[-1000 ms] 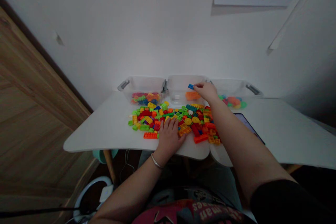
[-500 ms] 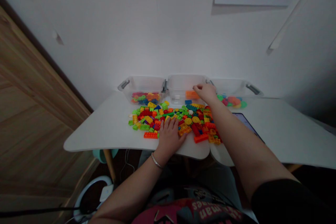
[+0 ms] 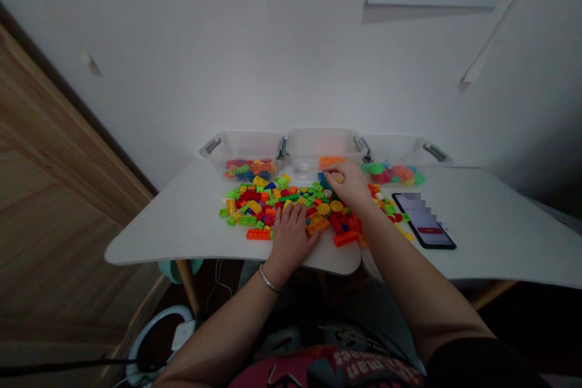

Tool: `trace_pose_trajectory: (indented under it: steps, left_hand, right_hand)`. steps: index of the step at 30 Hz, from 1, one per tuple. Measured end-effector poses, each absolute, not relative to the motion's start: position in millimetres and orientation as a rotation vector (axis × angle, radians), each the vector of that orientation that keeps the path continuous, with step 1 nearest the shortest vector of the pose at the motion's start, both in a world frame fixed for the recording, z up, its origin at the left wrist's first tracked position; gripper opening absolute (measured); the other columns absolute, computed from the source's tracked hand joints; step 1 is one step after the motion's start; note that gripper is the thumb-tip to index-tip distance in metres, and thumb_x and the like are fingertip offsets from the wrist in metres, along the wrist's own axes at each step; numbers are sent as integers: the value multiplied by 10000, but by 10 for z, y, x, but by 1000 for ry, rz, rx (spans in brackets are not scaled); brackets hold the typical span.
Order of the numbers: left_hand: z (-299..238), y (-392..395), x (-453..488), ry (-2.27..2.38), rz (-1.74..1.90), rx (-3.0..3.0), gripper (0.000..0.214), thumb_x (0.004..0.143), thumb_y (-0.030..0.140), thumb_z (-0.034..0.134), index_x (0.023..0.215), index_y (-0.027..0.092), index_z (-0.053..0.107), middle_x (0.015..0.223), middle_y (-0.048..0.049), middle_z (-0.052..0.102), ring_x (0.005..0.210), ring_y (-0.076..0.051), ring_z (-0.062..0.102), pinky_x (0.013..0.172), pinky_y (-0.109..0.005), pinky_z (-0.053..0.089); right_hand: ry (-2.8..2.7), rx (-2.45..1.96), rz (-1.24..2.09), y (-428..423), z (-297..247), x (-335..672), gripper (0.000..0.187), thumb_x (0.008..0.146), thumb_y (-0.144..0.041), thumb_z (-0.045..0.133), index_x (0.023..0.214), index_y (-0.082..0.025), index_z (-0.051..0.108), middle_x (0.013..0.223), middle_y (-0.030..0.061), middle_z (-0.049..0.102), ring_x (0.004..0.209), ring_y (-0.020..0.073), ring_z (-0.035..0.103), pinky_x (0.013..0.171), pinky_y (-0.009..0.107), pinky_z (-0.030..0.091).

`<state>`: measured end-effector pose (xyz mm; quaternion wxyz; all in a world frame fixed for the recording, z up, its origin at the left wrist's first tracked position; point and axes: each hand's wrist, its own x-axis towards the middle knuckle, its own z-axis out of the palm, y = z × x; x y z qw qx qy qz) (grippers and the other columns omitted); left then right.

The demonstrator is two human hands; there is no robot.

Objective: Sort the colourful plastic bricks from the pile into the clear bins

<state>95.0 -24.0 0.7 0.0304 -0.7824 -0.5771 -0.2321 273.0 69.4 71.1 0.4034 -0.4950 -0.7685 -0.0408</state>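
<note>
My left hand (image 3: 291, 233) lies flat with its fingers spread on the near edge of a heap of coloured toy building bricks (image 3: 259, 206). Beneath its fingertips are a few yellow and red pieces. My right hand (image 3: 352, 187) reaches over the heap's far right side, thumb and forefinger curled together at a blue brick (image 3: 322, 177) in front of the middle bin. Part of that brick is covered by the fingers. A yellow piece shows in the gap behind the fingertips. Inside the clear middle bin (image 3: 309, 140) lies an orange brick (image 3: 331, 162).
A clear left bin (image 3: 245, 142) holds mixed small pieces, and a clear right bin (image 3: 400, 145) holds rounded coloured pieces. All three bins stand against the wall. A phone (image 3: 425, 221) lies on the white table (image 3: 173, 218), right of my right forearm.
My right hand has come down and back from over the middle bin to the blue brick. The phone now shows more fully. My left hand has stayed in place.
</note>
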Motion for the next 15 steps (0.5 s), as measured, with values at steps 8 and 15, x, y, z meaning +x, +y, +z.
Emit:
trace_pose_trajectory:
  steps: [8, 15]
  left_hand:
    - [10, -232, 945, -1749, -722, -2400, 590, 861, 503, 564, 1328, 142, 559, 1384, -128, 571, 1339, -338, 440, 1166, -551, 257]
    - [20, -231, 945, -1767, -700, -2415, 603, 867, 510, 551, 1340, 137, 547, 1401, -125, 557, 1352, -335, 423, 1173, -546, 247]
  right_hand:
    - [-2431, -1435, -200, 687, 488, 2646, 224, 889, -280, 580, 1019, -215, 750, 1042, 76, 735, 1049, 245, 583, 987, 378, 389]
    - [-2541, -1445, -239, 805, 438, 2675, 236, 867, -256, 626, 1071, -233, 743, 1065, 83, 725, 1075, 273, 567, 982, 401, 395]
